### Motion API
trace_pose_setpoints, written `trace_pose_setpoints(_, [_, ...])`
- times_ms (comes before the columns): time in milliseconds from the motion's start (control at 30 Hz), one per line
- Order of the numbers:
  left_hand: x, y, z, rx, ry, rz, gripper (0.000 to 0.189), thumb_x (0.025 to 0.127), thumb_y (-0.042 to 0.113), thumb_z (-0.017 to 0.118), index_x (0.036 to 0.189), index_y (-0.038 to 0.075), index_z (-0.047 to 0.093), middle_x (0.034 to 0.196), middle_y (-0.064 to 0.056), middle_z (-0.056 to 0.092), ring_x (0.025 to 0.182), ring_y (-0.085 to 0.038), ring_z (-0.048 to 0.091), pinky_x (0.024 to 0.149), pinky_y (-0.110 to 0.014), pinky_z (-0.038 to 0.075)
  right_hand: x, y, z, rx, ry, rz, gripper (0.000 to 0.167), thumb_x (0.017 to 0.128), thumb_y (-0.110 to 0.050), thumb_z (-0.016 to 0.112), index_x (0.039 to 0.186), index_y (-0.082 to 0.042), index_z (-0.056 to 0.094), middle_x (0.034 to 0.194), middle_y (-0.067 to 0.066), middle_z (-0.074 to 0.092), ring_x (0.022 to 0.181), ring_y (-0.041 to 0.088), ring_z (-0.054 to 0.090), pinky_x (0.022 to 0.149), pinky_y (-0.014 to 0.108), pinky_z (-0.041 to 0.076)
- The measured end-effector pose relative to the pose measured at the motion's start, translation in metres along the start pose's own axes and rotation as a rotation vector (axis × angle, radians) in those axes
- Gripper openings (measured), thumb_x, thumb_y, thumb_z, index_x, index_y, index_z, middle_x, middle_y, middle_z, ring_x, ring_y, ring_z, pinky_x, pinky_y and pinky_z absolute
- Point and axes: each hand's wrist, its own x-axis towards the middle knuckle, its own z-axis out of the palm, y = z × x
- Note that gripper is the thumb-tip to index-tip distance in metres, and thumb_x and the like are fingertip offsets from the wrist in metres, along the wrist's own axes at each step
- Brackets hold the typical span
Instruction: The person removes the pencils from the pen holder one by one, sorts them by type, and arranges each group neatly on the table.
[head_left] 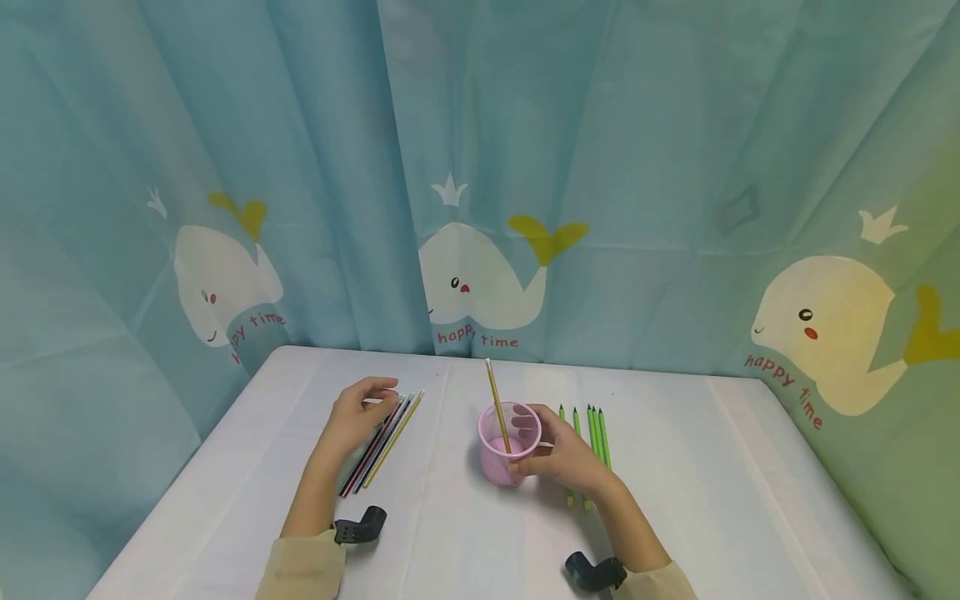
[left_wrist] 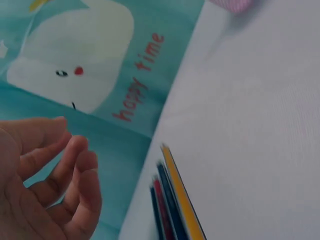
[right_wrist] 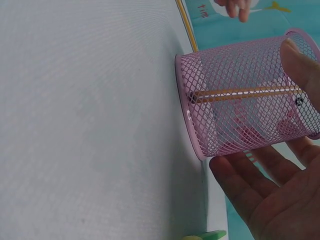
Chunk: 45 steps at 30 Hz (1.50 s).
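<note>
My right hand (head_left: 568, 457) holds a pink mesh pencil cup (head_left: 497, 468) near the middle of the table, thumb on the near side and fingers around the far side. One yellow pencil (head_left: 496, 396) leans inside the cup, and its lower end shows through the mesh in the right wrist view. Over at the left, my left hand (head_left: 358, 417) hovers by the far ends of a row of dark, red and yellow pencils (head_left: 390, 443). Its fingers are loosely bent with nothing between them, as the left wrist view shows.
Several green pencils (head_left: 603, 437) lie to the right of the cup, partly behind my right hand and wrist. A white cloth covers the table (head_left: 690, 500). Behind its far edge hangs a blue curtain (head_left: 645, 167) printed with whales.
</note>
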Motion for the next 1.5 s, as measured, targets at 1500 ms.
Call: trace_pose_setpoints(1500, [-0.002,0.053,0.076,-0.643,-0.260,-0.050,0.039,0.103,0.017,0.055,0.139,0.003,0.053,0.136,-0.021,0.059,0.119,-0.034,0.062,0.098,-0.039,0.055,0.003,0.002,0.002,-0.025,0.011,-0.019,0.084,0.072,-0.011,0.088,0.144,-0.003,0.044,0.143,0.022,0.052,0.128,0.040,0.054,0.103,0.046,0.051])
